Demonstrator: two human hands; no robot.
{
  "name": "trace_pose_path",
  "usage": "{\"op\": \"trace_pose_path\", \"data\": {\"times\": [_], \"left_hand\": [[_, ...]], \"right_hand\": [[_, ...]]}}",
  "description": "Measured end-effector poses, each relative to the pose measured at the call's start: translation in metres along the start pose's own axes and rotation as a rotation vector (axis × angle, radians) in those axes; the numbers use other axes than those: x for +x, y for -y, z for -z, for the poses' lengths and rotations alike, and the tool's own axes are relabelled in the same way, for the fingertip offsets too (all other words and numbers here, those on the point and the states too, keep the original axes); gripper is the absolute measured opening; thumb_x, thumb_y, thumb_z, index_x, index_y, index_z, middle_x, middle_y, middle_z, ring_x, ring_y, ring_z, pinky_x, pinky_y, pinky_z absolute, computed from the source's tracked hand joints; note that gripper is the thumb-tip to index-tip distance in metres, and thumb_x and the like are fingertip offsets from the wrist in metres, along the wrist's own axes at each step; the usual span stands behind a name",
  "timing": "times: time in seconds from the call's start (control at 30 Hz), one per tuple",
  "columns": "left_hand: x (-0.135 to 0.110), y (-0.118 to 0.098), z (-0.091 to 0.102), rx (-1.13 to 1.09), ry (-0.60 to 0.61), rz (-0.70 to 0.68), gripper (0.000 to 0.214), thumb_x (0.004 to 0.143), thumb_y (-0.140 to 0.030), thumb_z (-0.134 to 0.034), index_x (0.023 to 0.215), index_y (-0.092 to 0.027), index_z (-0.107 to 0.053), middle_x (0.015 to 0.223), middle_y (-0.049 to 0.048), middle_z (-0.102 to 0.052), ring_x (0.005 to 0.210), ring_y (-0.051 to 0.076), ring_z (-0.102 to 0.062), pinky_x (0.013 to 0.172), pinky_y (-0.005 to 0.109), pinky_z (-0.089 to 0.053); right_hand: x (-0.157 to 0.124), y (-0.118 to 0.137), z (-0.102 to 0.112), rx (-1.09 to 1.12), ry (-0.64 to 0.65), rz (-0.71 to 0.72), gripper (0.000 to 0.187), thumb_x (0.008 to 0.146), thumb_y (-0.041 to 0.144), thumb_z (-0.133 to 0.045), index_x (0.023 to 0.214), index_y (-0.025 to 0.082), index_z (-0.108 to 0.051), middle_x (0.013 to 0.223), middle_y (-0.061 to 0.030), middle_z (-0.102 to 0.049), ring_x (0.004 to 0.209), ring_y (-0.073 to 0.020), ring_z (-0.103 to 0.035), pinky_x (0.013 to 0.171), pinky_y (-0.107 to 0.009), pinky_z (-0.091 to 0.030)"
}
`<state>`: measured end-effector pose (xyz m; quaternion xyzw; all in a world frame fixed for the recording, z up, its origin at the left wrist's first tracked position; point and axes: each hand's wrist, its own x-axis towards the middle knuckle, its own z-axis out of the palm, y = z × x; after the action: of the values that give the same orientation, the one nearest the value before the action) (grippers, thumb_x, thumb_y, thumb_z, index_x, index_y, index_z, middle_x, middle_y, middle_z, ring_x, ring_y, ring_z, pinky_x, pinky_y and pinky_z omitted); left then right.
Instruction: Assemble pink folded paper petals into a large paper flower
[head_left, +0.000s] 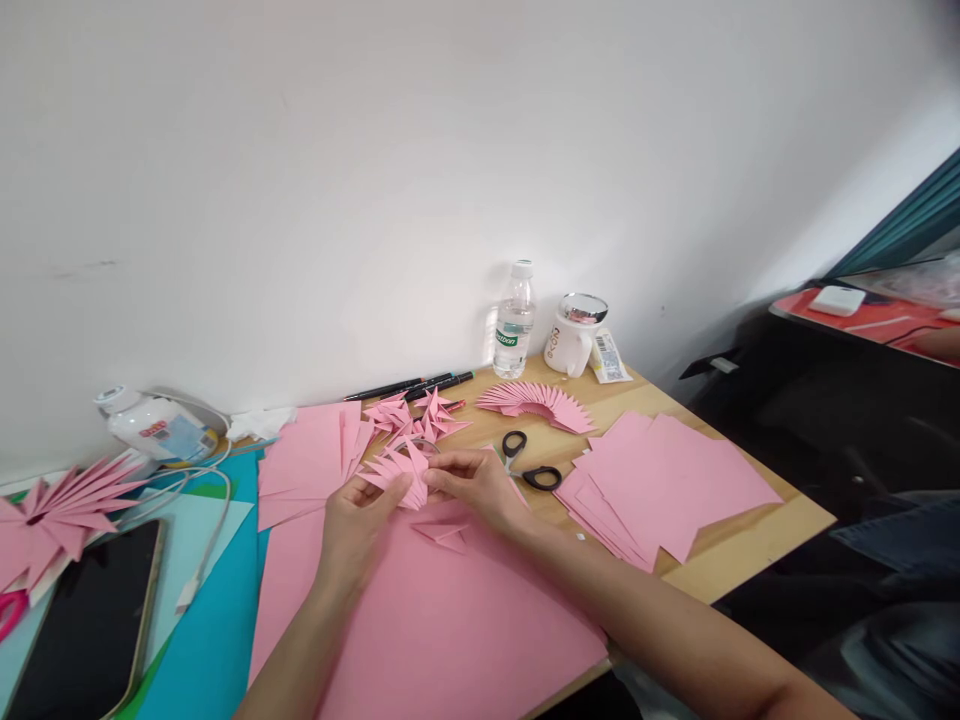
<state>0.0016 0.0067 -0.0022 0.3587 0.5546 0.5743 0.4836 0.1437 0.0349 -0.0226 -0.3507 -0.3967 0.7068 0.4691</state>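
Between my two hands is a pink folded-paper piece (395, 472) made of several pointed units set in a fan. My left hand (365, 515) pinches its left and lower side, thumb on the front. On its right edge, the fingers of my right hand (474, 482) are closed. Just below lies a small loose folded pink unit (442, 535) on a large pink sheet (457, 630). Behind the held piece sit pink star-like folded pieces (435, 415). Black-handled scissors (529, 466) lie open to the right of my right hand.
A curved pink folded fan (536, 402), water bottle (514, 325) and white mug (571, 338) stand along the wall. Pink sheets (675, 475) lie right. To the left are a phone (94, 620), white cable (206, 560), white bottle (154, 425) and pink paper wheel (64, 515).
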Motion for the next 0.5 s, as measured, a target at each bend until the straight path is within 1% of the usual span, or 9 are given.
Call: {"op": "trace_pose_path", "data": {"times": [0.17,0.33,0.5], "left_hand": [[-0.0005,0.0000,-0.0007,0.008,-0.021,-0.007,0.024,0.047,-0.023,-0.082,0.064,-0.013,-0.069,0.059,0.0032,-0.067,0.059,0.017,-0.060,0.068,0.031,-0.050],[-0.0004,0.0007,-0.0007,0.013,-0.016,-0.014,0.024,0.047,-0.023,-0.082,0.063,-0.013,-0.069,0.065,0.0048,-0.070,0.056,0.015,-0.058,0.067,0.030,-0.050],[-0.0015,0.0000,-0.0010,0.035,-0.035,-0.033,0.025,0.047,-0.026,-0.082,0.064,-0.013,-0.069,0.067,0.0064,-0.071,0.066,0.020,-0.063,0.067,0.031,-0.051]], "right_hand": [[0.0018,-0.0041,0.0008,0.008,-0.013,-0.013,0.033,0.048,0.035,-0.083,0.071,0.015,-0.070,0.065,0.0009,-0.066,0.057,-0.0115,-0.060,0.064,-0.028,-0.050],[0.0014,-0.0065,0.0016,-0.016,-0.005,0.004,0.030,0.051,0.036,-0.081,0.071,0.015,-0.070,0.063,0.0018,-0.064,0.056,-0.0110,-0.058,0.061,-0.026,-0.048],[0.0002,-0.0074,0.0021,-0.050,-0.002,0.016,0.031,0.054,0.038,-0.080,0.072,0.015,-0.070,0.066,0.0004,-0.064,0.058,-0.0110,-0.057,0.061,-0.026,-0.046]]}}
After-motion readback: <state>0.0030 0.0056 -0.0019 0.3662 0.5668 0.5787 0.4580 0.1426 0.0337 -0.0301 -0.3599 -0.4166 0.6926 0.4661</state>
